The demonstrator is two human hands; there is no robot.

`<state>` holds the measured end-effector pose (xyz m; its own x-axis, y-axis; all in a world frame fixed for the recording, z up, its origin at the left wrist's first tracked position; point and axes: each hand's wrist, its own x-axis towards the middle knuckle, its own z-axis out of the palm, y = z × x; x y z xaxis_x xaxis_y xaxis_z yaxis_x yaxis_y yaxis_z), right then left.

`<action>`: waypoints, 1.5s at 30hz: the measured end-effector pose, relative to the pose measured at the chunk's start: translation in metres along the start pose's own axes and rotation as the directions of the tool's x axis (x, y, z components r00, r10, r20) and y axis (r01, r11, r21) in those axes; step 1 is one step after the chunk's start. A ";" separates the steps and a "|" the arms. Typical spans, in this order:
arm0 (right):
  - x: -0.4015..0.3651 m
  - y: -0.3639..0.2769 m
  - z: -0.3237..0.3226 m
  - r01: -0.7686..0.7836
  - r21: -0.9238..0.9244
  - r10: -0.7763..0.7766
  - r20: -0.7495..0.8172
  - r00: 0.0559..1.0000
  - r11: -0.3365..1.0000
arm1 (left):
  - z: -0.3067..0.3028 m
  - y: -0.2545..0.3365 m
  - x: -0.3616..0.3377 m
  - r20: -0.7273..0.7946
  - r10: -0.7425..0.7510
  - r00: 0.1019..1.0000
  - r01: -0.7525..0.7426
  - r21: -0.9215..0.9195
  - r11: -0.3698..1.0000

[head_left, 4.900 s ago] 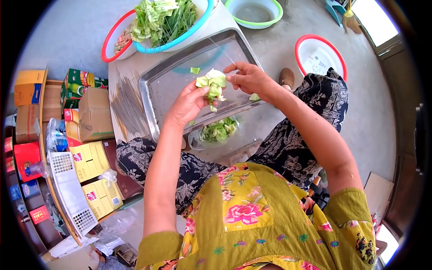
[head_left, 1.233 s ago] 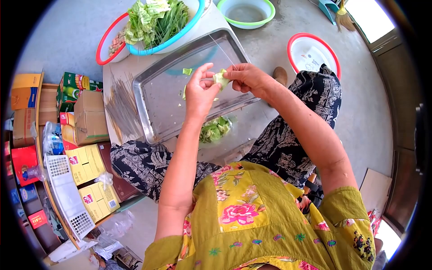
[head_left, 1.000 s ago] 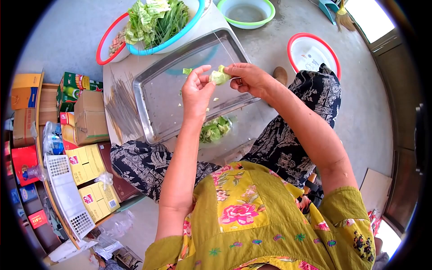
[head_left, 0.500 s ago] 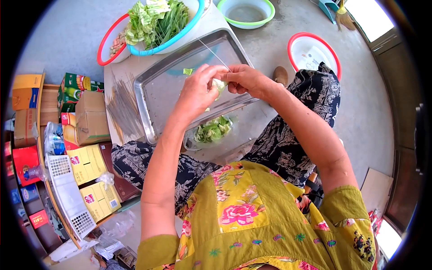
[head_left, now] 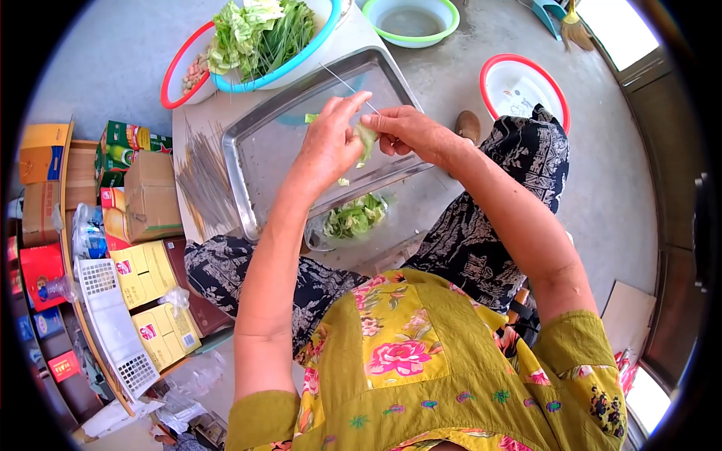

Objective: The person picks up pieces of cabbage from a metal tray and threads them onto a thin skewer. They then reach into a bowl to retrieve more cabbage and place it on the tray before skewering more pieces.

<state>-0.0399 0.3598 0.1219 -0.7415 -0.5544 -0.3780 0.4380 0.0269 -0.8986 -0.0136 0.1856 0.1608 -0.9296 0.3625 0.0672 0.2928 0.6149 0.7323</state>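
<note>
Leaf piece [head_left: 366, 141], just one, sits clamped between fingers of left hand [head_left: 327, 146] and right hand [head_left: 412, 129] above one tray [head_left: 274, 161].

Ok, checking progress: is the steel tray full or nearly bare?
Nearly bare: the steel tray holds only leaf scraps; left hand and right hand pinch a leaf piece.

Pale green leaf [head_left: 366, 140], silver tray [head_left: 259, 165], blue-rimmed basin [head_left: 298, 68], mustard floral top [head_left: 421, 353], black patterned trousers [head_left: 519, 188], perhaps paisley.
</note>
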 end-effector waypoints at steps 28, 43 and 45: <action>0.009 0.008 -0.024 0.071 0.067 -0.058 -0.185 0.981 0.995 | 0.034 -0.189 -0.009 -0.574 -0.330 0.749 0.452 0.079 0.888; 0.017 0.003 -0.024 0.071 0.155 -0.039 -0.202 0.979 0.985 | 0.042 -0.207 0.042 -0.519 -0.225 0.825 0.476 0.422 0.772; 0.017 0.002 -0.022 0.069 0.153 -0.035 -0.211 0.977 0.986 | 0.037 -0.201 0.044 -0.510 -0.302 0.805 0.513 0.343 0.787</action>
<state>-0.0630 0.3684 0.1086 -0.8471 -0.3668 -0.3845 0.4587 -0.1393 -0.8776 -0.1054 0.1035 -0.0086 -0.9513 -0.2513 0.1785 -0.1695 0.9101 0.3781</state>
